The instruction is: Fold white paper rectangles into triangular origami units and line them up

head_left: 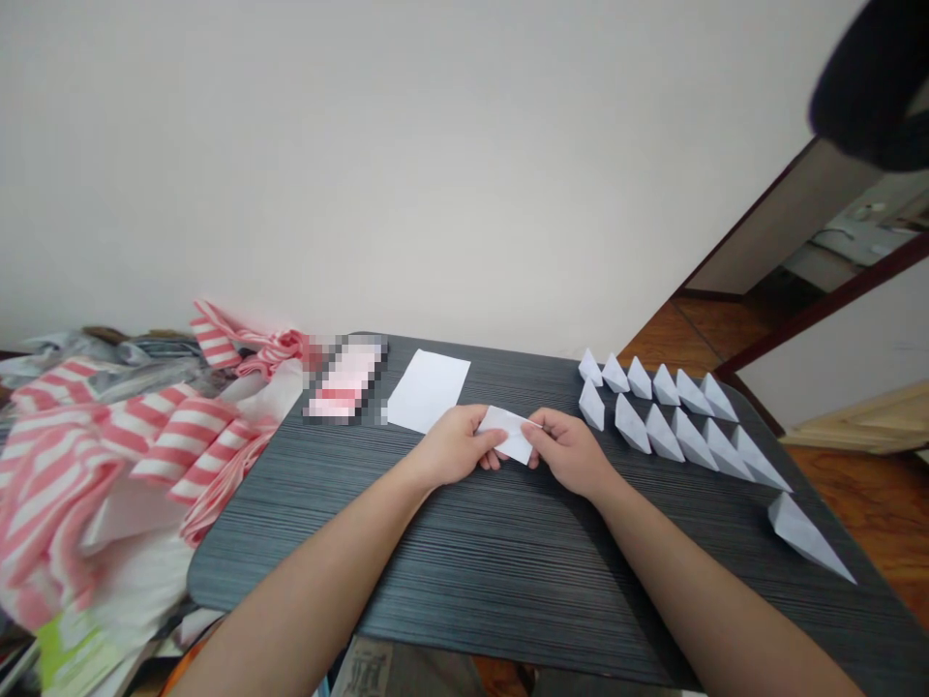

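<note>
A small folded piece of white paper (514,438) is held between my two hands above the dark table. My left hand (457,445) pinches its left edge, with the thumb on top and the other fingers beneath. On the opposite edge, my right hand (570,449) grips it the same way. Behind my left hand lies a flat white paper sheet (428,385). To the right stand several folded white paper boats (664,432) in two rows, and a single paper boat (807,534) sits nearer the right edge.
The dark wood-grain table (464,561) has its back edge by a pale wall. A blurred-out pink phone-like item (344,378) lies at its back left. Pink-and-white striped cloth (166,445) is heaped left of the table. A dark blurred object (875,87) hangs at the upper right.
</note>
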Action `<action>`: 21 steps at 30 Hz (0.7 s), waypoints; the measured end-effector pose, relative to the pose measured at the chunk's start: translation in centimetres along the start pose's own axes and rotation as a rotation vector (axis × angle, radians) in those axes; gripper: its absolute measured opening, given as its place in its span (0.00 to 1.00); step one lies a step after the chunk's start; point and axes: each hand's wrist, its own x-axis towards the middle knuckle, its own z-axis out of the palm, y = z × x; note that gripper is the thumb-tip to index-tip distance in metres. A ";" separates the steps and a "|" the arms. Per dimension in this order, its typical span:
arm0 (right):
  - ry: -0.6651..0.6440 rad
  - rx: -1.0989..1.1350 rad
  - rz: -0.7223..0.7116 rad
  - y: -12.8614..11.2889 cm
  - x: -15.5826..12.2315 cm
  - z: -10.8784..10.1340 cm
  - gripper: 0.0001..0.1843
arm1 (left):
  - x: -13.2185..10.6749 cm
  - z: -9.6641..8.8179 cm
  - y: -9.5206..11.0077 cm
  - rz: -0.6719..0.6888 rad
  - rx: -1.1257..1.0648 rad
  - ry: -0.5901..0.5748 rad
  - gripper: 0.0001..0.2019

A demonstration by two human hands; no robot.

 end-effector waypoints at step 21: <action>-0.045 -0.009 -0.001 -0.8 -0.1 0.0 0.15 | -0.1 0.0 0.1 -0.034 0.021 0.009 0.12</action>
